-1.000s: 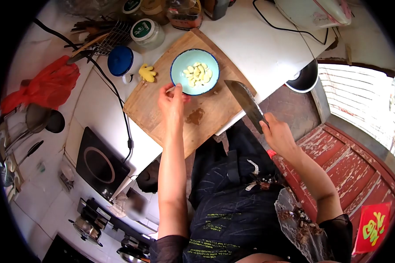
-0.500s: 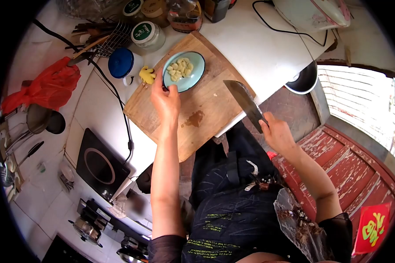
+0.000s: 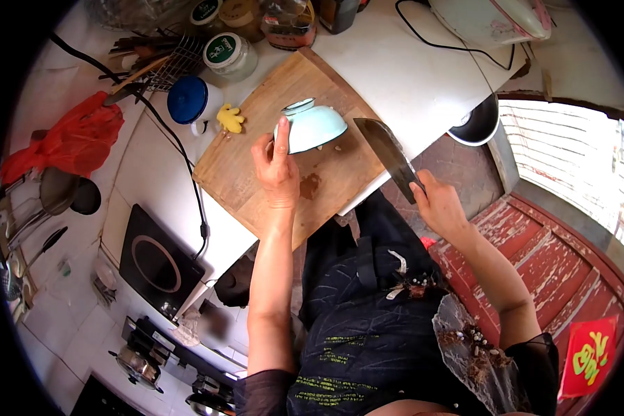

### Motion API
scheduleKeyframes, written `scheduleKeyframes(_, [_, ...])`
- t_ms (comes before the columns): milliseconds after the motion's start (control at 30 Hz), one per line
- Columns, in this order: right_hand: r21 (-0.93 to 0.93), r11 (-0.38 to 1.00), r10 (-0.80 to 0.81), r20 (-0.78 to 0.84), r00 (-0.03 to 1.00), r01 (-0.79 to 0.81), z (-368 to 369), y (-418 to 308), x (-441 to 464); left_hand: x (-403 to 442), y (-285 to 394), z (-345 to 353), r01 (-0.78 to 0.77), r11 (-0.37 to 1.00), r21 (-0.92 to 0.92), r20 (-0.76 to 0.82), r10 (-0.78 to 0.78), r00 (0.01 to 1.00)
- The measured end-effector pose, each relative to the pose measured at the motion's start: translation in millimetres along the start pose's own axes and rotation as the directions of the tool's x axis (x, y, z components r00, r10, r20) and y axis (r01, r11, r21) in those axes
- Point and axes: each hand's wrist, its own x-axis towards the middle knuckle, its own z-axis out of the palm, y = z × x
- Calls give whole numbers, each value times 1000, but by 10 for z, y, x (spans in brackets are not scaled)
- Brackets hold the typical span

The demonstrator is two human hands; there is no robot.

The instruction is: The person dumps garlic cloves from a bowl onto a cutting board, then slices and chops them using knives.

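My left hand (image 3: 278, 173) grips a pale turquoise bowl (image 3: 317, 129), which is tipped over with its foot up and its opening toward the wooden cutting board (image 3: 246, 177). Most of the garlic is hidden by the bowl; a few pale bits (image 3: 337, 148) show around its rim. In my right hand (image 3: 442, 208) is a kitchen cleaver (image 3: 387, 149), held by the handle with its blade over the board's right edge. A yellow piece of ginger (image 3: 231, 118) lies at the left of the board, beyond my left hand. A dark wet patch (image 3: 310, 186) marks the wood.
Glass jars (image 3: 230, 55) and a blue-lidded mug (image 3: 189, 100) stand behind the board's left side. An induction cooker (image 3: 158, 263) sits left on the white counter (image 3: 423, 83). A black cable (image 3: 180, 142) runs along the counter, and a dark pot (image 3: 479, 123) is at right.
My left hand has turned the bowl from upright, with garlic cloves showing inside, to upside down over the board, moving slightly right. The cleaver stays almost where it was.
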Motion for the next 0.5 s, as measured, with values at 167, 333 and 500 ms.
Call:
scheduleKeyframes(167, [3, 998, -61, -30, 998, 61, 94, 33, 28, -11, -95, -22, -93, 993, 72, -65, 98, 993])
scheduleKeyframes(333, [10, 999, -53, -57, 997, 53, 184, 45, 33, 111, -34, -153, -92, 995, 36, -141, 96, 985])
scheduleKeyframes(500, [-15, 998, -62, -84, 995, 60, 180, 6, 43, 136, -32, -226, -54, 997, 47, -164, 61, 985])
